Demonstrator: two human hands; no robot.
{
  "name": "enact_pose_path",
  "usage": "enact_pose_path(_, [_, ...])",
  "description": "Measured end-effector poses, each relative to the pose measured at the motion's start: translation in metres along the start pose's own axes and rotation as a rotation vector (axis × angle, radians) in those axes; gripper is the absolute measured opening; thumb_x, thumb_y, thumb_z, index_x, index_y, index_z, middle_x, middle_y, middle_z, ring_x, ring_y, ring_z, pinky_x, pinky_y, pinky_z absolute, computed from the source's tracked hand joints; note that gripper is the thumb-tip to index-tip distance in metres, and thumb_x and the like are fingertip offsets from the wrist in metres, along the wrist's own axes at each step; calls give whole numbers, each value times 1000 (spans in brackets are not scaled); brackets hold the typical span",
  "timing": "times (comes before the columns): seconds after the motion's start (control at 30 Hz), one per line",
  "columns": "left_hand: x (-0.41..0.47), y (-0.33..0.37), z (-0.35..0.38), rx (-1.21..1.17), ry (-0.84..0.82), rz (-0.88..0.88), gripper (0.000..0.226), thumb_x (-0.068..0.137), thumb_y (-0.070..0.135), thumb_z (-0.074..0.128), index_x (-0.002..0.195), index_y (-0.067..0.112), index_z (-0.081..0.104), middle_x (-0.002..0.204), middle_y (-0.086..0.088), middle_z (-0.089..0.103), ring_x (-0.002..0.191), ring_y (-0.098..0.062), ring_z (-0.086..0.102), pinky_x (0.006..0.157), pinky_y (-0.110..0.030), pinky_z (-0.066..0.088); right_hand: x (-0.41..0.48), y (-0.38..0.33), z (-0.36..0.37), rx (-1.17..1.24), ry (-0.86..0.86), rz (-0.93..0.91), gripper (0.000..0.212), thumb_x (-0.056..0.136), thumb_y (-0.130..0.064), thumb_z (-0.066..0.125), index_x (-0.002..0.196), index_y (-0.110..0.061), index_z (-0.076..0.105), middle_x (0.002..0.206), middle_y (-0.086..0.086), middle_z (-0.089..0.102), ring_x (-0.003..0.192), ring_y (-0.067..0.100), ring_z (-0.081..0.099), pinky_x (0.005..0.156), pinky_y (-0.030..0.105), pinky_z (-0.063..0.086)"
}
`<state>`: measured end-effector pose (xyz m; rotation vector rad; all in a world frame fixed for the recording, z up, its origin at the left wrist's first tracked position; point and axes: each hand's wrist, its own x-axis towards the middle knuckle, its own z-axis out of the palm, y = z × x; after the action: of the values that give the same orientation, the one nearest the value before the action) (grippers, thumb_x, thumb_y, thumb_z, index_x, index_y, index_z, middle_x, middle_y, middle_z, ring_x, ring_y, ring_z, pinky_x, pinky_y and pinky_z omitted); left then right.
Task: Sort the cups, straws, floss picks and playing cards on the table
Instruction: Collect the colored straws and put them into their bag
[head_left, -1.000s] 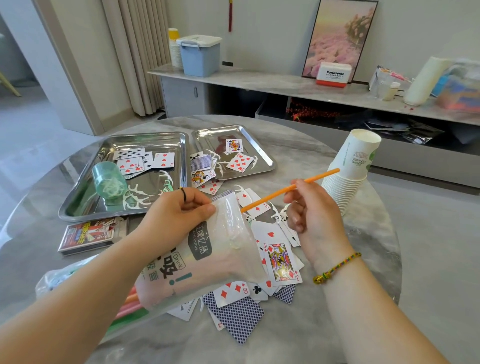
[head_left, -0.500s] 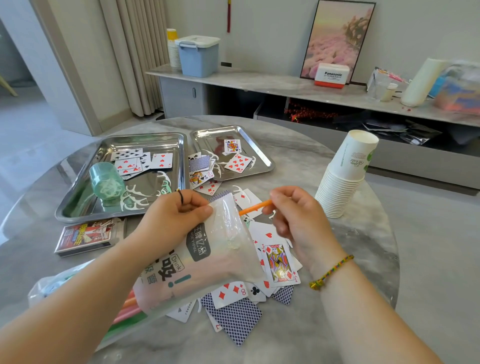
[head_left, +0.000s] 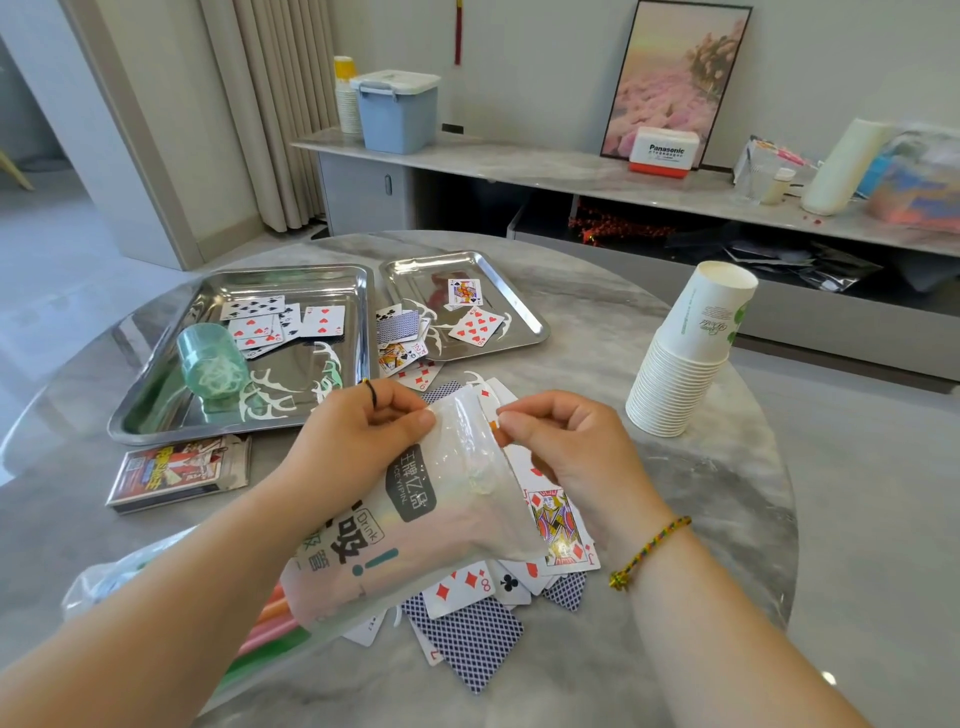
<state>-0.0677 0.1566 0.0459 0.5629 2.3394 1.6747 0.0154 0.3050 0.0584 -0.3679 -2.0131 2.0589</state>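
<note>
- The left hand (head_left: 358, 441) grips the open mouth of a translucent white printed plastic bag (head_left: 415, 519), with the fingers curled round its edge, over the grey marble counter (head_left: 737, 519).
- The right hand (head_left: 566, 447), just beside it, pinches an orange plastic straw (head_left: 493, 425) at the bag's mouth. Only a sliver of orange shows; fingers and plastic hide the rest.
- Red, orange and green straws (head_left: 270, 623) show blurred through the bag's lower end, partly covered by the left forearm.
- Loose playing cards (head_left: 467, 623) lie beneath the bag, many of them hidden.
- A leaning stack of white paper cups (head_left: 680, 374) stands well to the right.
- White floss picks (head_left: 280, 395) and a green tub (head_left: 213, 364) on its side lie in the large steel tray (head_left: 291, 270).
</note>
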Motion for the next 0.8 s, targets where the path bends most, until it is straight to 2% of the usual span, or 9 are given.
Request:
enact_pose_path(0.13, [0,3,4,16,21,3,18,83,12,62,69,22,59,48,20,62,44,7,54,47,-3,41,1,8,9,-113,-18,-29,28,85,-3,57,65,-21,65,46,-16,59,43,-6,50,47,7,38])
enact_pose_path(0.27, [0,7,0,30,112,-4,15,85,15,60,71,22,61,60,9,65,50,-3,57,49,-8,45,2,4,0,30,60,-140,27,90,-6,48,75,-21,63,58,-17,67,56,-8,55,53,6,42])
enact_pose_path(0.4, [1,13,-1,-70,242,-39,16,86,17,60,71,22,59,66,4,64,57,-11,56,57,-20,45,-3,4,7,181,-27,-161,20,76,-1,66,78,-21,65,64,-13,70,62,-6,62,58,9,47])
enact_pose_path(0.47, [0,15,3,-102,270,-55,17,86,17,60,70,22,58,67,3,64,58,-12,56,57,-22,45,-2,10,13,182,-48,-165,20,66,-10,66,80,-24,66,67,-12,70,64,-3,64,59,11,48])
enact_pose_path(0.57, [-4,14,7,-140,294,-77,17,86,16,60,70,22,59,60,6,64,56,-11,56,57,-22,45,0,13,13,153,-55,-187,19,65,-16,63,78,-29,67,68,-14,70,66,-4,63,62,11,48])
enact_pose_path(0.63, [-5,12,7,-160,293,-95,15,85,17,60,71,21,60,50,8,64,50,-8,57,57,-24,47,1,12,10,70,-82,-208,20,72,-13,68,76,-32,67,67,-18,69,67,-6,62,64,9,47])
enact_pose_path(0.7, [-6,11,7,-181,284,-115,10,85,17,60,75,19,61,48,12,64,45,-1,57,58,-25,48,0,10,9,-8,-88,-231,28,80,-7,67,76,-35,66,67,-22,68,69,-8,60,65,7,46])
enact_pose_path(0.8, [-7,13,7,-258,288,-143,12,86,17,59,74,18,60,48,11,64,47,-6,58,59,-27,49,2,13,6,-34,33,-279,30,76,-7,70,72,-37,65,66,-23,67,70,-9,60,65,7,46])
